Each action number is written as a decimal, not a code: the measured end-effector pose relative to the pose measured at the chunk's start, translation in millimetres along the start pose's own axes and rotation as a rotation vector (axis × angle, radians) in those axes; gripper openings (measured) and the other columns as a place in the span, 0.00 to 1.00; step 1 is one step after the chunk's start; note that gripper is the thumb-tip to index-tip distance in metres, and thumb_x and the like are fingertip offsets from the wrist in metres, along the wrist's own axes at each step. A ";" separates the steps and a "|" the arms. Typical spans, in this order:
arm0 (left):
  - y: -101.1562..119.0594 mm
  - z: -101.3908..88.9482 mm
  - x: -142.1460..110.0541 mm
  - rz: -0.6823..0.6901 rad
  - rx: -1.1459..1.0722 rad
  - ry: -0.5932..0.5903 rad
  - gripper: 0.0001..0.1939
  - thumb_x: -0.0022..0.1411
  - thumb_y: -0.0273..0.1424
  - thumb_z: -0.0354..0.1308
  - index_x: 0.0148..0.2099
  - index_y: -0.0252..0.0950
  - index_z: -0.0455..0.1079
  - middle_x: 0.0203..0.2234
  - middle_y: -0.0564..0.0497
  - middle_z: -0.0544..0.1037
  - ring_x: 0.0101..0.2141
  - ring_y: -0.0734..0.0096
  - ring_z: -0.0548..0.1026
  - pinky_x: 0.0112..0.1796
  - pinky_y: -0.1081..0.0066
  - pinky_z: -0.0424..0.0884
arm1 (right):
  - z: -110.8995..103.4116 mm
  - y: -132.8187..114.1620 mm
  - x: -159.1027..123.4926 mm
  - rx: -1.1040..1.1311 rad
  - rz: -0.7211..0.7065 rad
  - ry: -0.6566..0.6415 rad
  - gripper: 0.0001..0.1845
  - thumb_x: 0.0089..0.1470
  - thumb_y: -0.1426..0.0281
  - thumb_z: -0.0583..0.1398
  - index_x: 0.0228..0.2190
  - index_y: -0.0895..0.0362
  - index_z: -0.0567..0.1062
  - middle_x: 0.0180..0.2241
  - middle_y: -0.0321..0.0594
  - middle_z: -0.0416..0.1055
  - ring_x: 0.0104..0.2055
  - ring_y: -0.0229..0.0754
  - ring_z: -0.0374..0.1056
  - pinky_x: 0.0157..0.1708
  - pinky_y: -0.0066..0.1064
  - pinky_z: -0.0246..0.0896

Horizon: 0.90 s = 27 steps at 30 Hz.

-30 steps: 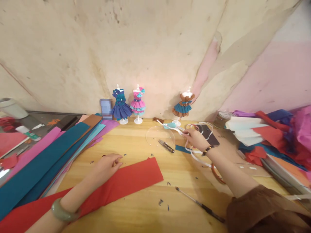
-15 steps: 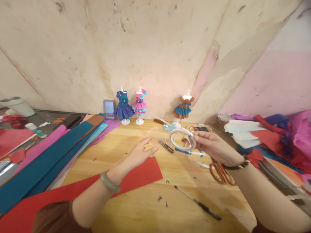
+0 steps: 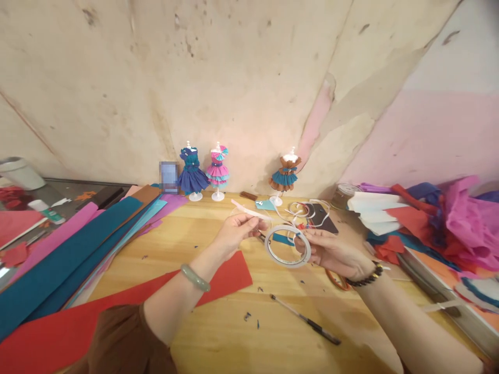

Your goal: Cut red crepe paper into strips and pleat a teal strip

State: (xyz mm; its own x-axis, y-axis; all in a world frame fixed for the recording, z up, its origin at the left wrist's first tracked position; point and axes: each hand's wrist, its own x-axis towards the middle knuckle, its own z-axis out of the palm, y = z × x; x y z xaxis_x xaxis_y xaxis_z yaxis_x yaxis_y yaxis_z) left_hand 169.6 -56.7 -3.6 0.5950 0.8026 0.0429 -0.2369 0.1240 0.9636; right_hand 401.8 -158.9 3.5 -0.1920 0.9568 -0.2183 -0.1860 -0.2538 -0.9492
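My right hand (image 3: 323, 249) grips a thin roll of white tape (image 3: 268, 253) by its right edge, holding it above the wooden table. Just left of the roll, my left hand (image 3: 238, 232) is closed, thumb and fingertips pinched together. A pale, translucent strip of tape (image 3: 246, 209) shows behind those fingertips, seemingly held in them. Beneath the hands lies a long red paper strip (image 3: 230, 278), and nearer me a pen (image 3: 307, 319). Orange-handled scissors (image 3: 337, 280) are partly hidden under my right hand. The small snips below my left fingertips are mostly covered.
Three small dress forms in paper dresses, one blue (image 3: 193, 174), one pink (image 3: 217, 171) and one brown and teal (image 3: 284, 176), stand by the wall. Teal paper strips (image 3: 78, 249) lie left. Crumpled coloured paper (image 3: 460, 218) and a jar (image 3: 345, 196) are on the right.
My left hand has moved right and closed its fingers beside the tape roll. My right hand has lowered the roll slightly, and the view has shifted a little.
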 end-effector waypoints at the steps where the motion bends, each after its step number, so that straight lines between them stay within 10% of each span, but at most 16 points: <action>1: -0.5 -1.4 0.2 0.009 0.071 0.010 0.23 0.48 0.47 0.66 0.36 0.31 0.76 0.34 0.42 0.81 0.37 0.62 0.78 0.42 0.64 0.71 | -0.2 -0.1 -1.7 0.064 0.030 0.005 0.15 0.49 0.59 0.67 0.27 0.58 0.73 0.23 0.32 0.66 0.21 0.29 0.57 0.23 0.22 0.58; 11: 1.7 -25.6 -12.8 -0.055 0.617 0.036 0.15 0.55 0.42 0.57 0.33 0.35 0.76 0.33 0.46 0.82 0.37 0.63 0.78 0.42 0.66 0.70 | -17.4 -15.5 -18.6 0.100 0.012 0.110 0.16 0.44 0.61 0.69 0.23 0.59 0.72 0.19 0.30 0.63 0.20 0.29 0.56 0.22 0.23 0.56; 18: 15.4 -53.0 -40.0 -0.200 0.747 0.157 0.16 0.52 0.44 0.58 0.32 0.37 0.76 0.32 0.48 0.82 0.39 0.59 0.78 0.44 0.65 0.70 | -57.4 -41.8 -23.7 -0.392 -0.300 0.479 0.20 0.45 0.53 0.67 0.30 0.57 0.75 0.23 0.34 0.67 0.24 0.32 0.59 0.24 0.24 0.57; 27: 21.7 -96.9 -79.6 -0.237 0.884 0.238 0.22 0.50 0.51 0.54 0.28 0.37 0.75 0.29 0.47 0.81 0.33 0.59 0.77 0.39 0.65 0.71 | -119.4 -27.9 22.8 -0.831 -0.350 0.699 0.13 0.47 0.60 0.63 0.33 0.55 0.73 0.27 0.39 0.75 0.31 0.43 0.72 0.33 0.33 0.66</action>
State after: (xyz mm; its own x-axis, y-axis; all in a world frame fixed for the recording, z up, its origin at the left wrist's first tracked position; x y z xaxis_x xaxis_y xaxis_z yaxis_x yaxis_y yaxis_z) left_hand 42.7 -61.4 -11.6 0.3578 0.9231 -0.1407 0.5963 -0.1100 0.7952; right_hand 517.6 -113.1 -2.0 0.3724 0.8920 0.2562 0.6218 -0.0348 -0.7824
